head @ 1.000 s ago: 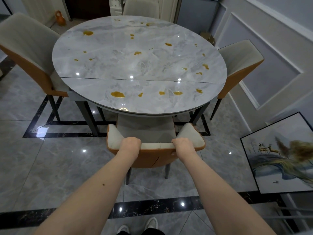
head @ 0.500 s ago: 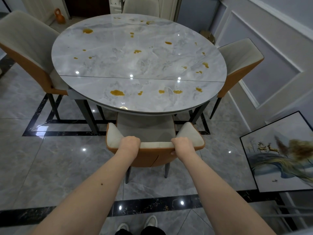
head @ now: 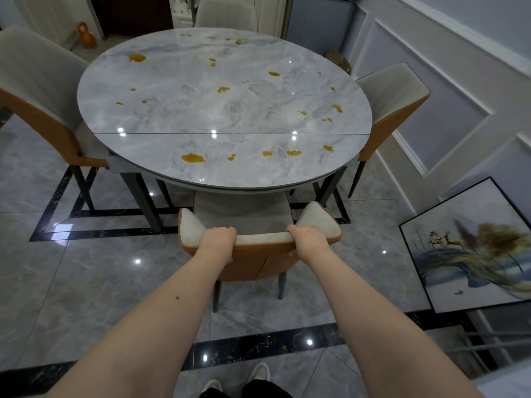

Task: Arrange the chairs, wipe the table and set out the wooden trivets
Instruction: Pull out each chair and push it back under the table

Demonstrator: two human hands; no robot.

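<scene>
A round grey marble table [head: 201,116] carries several yellow-brown spills [head: 193,158]. Right in front of me stands a chair [head: 261,261] with a beige seat and orange back, its seat partly under the table's near edge. My left hand [head: 218,239] grips the top of its backrest on the left, and my right hand [head: 307,239] grips the top on the right. No trivets or cloth are in view.
Three more chairs ring the table: left chair [head: 37,90], right chair [head: 393,96], far chair [head: 227,12]. A framed painting [head: 471,245] leans on the right wall. An orange kettlebell [head: 85,35] sits on the far floor. My shoes [head: 258,372] show below.
The near chair has slid slightly forward toward the table with both hands still gripping its backrest. Little else differs.
</scene>
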